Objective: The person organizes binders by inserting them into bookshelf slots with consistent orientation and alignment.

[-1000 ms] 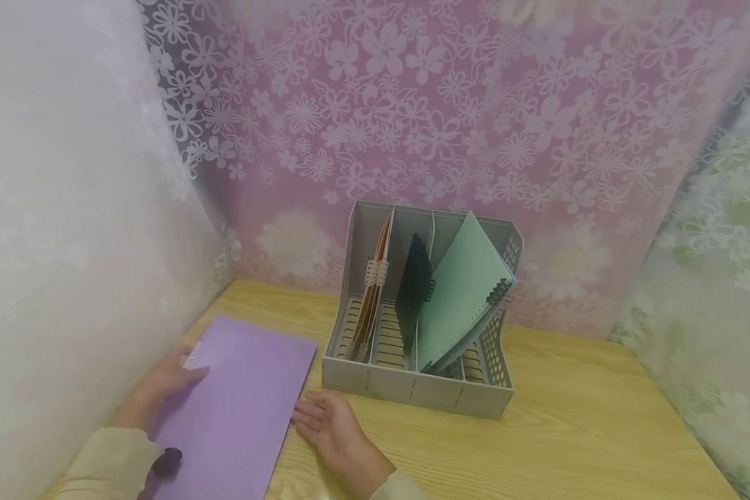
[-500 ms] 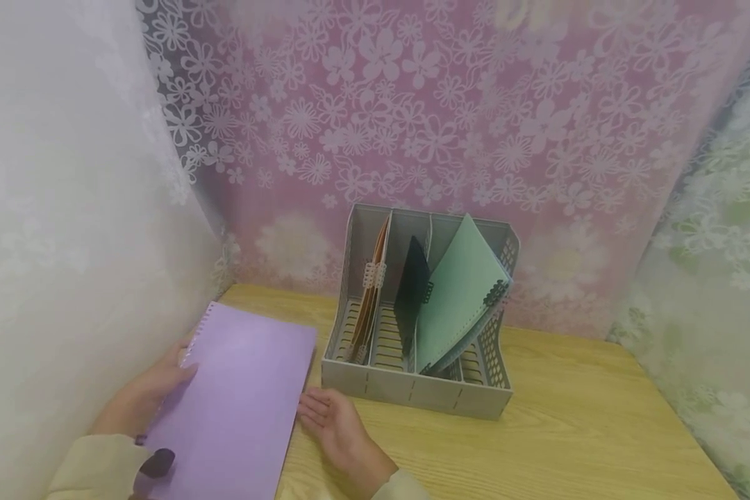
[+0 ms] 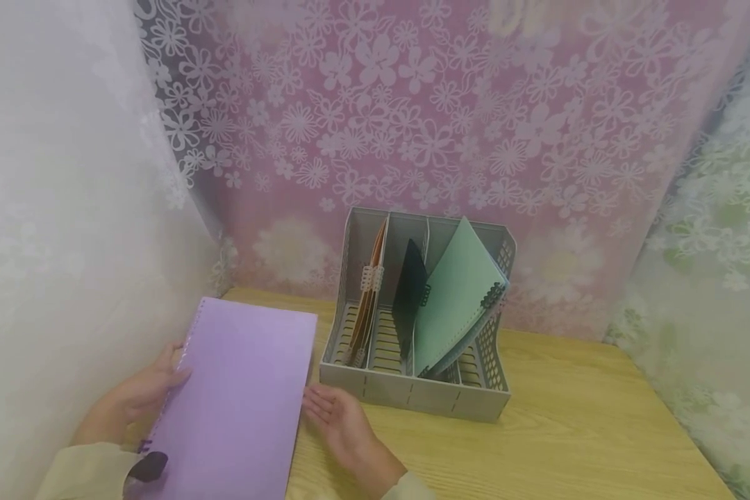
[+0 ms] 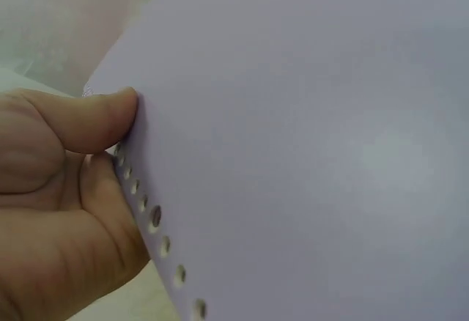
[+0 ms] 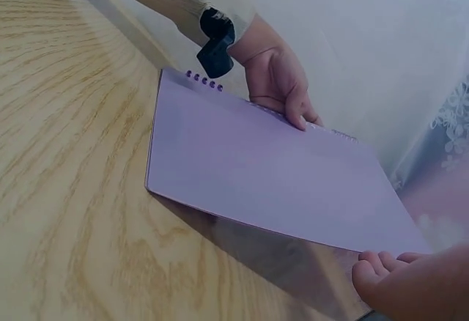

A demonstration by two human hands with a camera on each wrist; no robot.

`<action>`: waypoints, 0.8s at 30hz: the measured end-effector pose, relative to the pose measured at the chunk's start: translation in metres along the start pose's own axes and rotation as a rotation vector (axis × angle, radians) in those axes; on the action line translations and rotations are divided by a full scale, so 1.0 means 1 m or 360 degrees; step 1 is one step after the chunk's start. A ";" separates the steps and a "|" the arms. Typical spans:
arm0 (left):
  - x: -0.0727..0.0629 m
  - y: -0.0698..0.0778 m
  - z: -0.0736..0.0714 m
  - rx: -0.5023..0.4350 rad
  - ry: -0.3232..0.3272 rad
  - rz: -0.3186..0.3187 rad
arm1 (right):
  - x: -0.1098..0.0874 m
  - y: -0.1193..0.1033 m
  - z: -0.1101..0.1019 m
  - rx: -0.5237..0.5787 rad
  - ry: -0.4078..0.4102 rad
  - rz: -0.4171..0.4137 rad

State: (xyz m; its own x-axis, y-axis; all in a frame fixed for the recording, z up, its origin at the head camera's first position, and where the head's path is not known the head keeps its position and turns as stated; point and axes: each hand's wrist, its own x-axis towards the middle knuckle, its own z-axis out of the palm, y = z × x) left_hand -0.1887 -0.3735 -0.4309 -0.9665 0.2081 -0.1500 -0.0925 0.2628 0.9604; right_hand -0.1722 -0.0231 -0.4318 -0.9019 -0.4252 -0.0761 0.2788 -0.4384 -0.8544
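Observation:
A purple loose-leaf notebook [image 3: 237, 396] with punched holes along its left edge is tilted above the table. My left hand [image 3: 153, 385] grips that holed edge, thumb on the cover and fingers behind, as the left wrist view shows at close range on the thumb [image 4: 102, 119]. At the opposite edge, my right hand [image 3: 344, 420] is palm up with its fingertips against the notebook. In the right wrist view a few purple binding rings [image 5: 205, 81] show near one corner, and the notebook's lower edge casts a shadow on the table.
To the right stands a grey file rack [image 3: 412, 397] with dividers. It holds brown notebooks [image 3: 367, 312] at left, a black one [image 3: 409, 298] in the middle and a leaning green one [image 3: 459, 298]. Flowered curtains [image 3: 412, 125] enclose the wooden table [image 3: 569, 417].
The purple notebook has risen off the table on its left side, and its far edge has come up. My left hand moved slightly left with it; my right hand stayed at the right edge.

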 end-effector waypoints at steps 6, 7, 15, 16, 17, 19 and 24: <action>0.004 -0.003 -0.003 -0.0142 -0.0162 0.0237 | -0.005 -0.014 0.003 -0.0044 -0.0107 -0.0059; 0.005 -0.003 -0.003 -0.0175 -0.0204 0.0288 | -0.006 -0.016 0.003 -0.0060 -0.0135 -0.0068; 0.015 0.000 0.001 -0.0197 -0.0192 0.0259 | -0.010 -0.030 -0.005 -0.0201 -0.0330 -0.0156; 0.017 0.001 0.002 -0.0181 -0.0181 0.0259 | -0.011 -0.033 -0.007 -0.0212 -0.0341 -0.0164; 0.020 0.002 0.004 -0.0174 -0.0173 0.0261 | -0.011 -0.035 -0.009 -0.0225 -0.0351 -0.0170; 0.024 0.005 0.008 -0.0179 -0.0170 0.0300 | -0.012 -0.039 -0.014 -0.0243 -0.0368 -0.0181; 0.034 0.013 0.016 -0.0225 -0.0138 0.0388 | -0.014 -0.051 -0.025 -0.0331 -0.0490 -0.0279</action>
State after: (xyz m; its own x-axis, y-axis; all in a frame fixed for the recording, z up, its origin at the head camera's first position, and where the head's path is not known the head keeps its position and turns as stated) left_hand -0.2187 -0.3480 -0.4270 -0.9409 0.3301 0.0756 0.1017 0.0624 0.9929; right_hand -0.1819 0.0251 -0.3997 -0.7799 -0.5895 0.2103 0.0286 -0.3692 -0.9289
